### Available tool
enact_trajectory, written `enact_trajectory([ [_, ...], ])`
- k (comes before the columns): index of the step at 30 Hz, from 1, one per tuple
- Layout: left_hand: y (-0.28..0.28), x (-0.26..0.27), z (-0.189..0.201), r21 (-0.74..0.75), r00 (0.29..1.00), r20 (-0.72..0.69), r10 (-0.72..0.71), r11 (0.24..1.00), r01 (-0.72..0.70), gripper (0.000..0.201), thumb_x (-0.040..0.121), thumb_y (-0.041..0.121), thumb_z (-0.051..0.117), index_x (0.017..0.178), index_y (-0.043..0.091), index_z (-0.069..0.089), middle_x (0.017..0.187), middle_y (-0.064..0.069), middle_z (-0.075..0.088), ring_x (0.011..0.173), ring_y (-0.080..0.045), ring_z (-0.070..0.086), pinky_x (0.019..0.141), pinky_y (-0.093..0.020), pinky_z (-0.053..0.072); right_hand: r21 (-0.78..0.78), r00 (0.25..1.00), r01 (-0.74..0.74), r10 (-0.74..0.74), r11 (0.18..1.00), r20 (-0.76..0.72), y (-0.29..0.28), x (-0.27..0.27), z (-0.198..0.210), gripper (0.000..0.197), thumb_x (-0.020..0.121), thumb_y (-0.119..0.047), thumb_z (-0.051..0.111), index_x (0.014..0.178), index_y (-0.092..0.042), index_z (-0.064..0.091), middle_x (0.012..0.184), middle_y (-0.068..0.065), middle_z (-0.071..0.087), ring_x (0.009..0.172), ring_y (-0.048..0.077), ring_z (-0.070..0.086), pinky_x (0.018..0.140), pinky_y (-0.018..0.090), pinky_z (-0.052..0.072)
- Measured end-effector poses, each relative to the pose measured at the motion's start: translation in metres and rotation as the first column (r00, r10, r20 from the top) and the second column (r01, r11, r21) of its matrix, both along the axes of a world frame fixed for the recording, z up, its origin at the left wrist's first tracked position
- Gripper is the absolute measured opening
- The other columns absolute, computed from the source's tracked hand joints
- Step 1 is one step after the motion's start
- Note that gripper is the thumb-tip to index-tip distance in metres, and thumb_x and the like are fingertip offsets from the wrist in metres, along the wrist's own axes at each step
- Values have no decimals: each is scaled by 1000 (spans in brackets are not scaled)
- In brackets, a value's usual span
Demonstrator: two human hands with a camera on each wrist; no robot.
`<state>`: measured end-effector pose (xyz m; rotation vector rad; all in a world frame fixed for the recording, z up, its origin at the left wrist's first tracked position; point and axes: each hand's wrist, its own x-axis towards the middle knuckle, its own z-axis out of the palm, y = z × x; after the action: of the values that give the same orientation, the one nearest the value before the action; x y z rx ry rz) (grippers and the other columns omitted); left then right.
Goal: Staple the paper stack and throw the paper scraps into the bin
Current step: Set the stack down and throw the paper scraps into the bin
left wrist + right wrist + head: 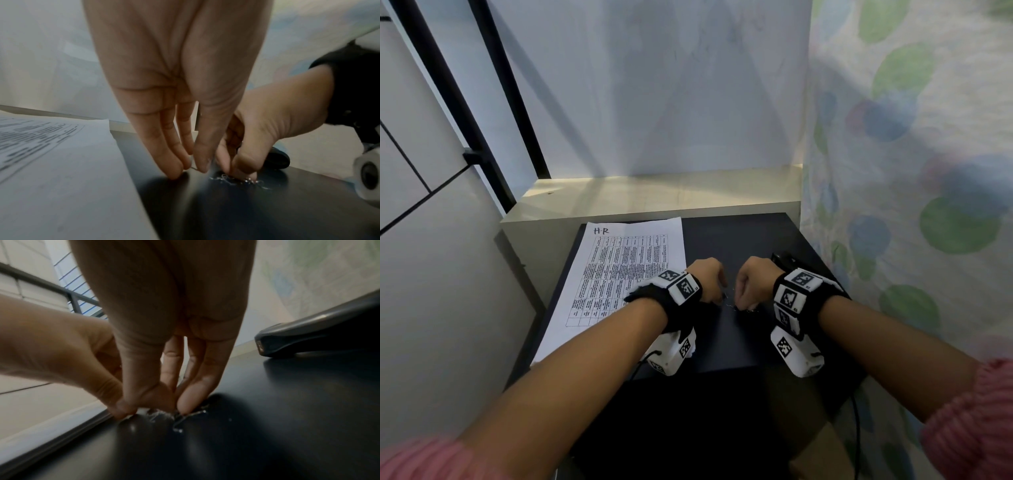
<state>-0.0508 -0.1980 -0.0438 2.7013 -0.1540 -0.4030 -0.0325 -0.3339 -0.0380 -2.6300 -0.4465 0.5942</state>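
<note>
Printed paper stack (616,274) lies flat on the black bench (736,342); both hands' fingers (174,168) pinch downward at what appear to be loose staples (236,179).

Both hands meet fingertips-down on the table (739,342) over loose staples (236,177). The paper stack (619,274) lies left of them, the stapler (318,337) right and behind.

The head view looks forward and down on the black worktop (739,342) from above. Each wrist view sits low and close, looking along its own fingers (174,168) toward that worktop; both share the fingertip patch and the opposite hand.
</note>
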Motion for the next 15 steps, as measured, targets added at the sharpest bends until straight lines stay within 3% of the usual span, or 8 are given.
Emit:
enact_trajectory([
  [6, -4, 5, -5, 28, 1000, 1, 12, 1000, -12, 48, 70, 15, 79, 115, 10, 63, 119, -9, 66, 110, -25, 62, 92, -31, 50, 230, 984, 163, -143, 959, -102, -22, 6, -2, 21, 66, 4, 76, 54, -11, 68, 73, 17, 70, 61, 21, 68, 77, 36, 60],
  [10, -12, 9, -7, 52, 1000, 13, -6, 999, 6, 44, 72, 10, 77, 114, 8, 65, 117, -10, 68, 109, -26, 63, 92, -31, 50, 296, 973, 232, -223, 927, -66, -38, 10, 4, 23, 65, 2, 76, 49, -13, 68, 57, 6, 69, 54, 16, 66, 66, 29, 59],
  [15, -31, 14, -6, 25, 999, 8, -34, 999, 34, 32, 76, 4, 71, 108, 3, 68, 114, -15, 70, 107, -28, 65, 96, -35, 51, 322, 965, 256, -259, 912, -33, -50, 15, 14, 23, 63, 1, 75, 49, -16, 69, 53, 0, 68, 57, 16, 67, 69, 28, 59],
])
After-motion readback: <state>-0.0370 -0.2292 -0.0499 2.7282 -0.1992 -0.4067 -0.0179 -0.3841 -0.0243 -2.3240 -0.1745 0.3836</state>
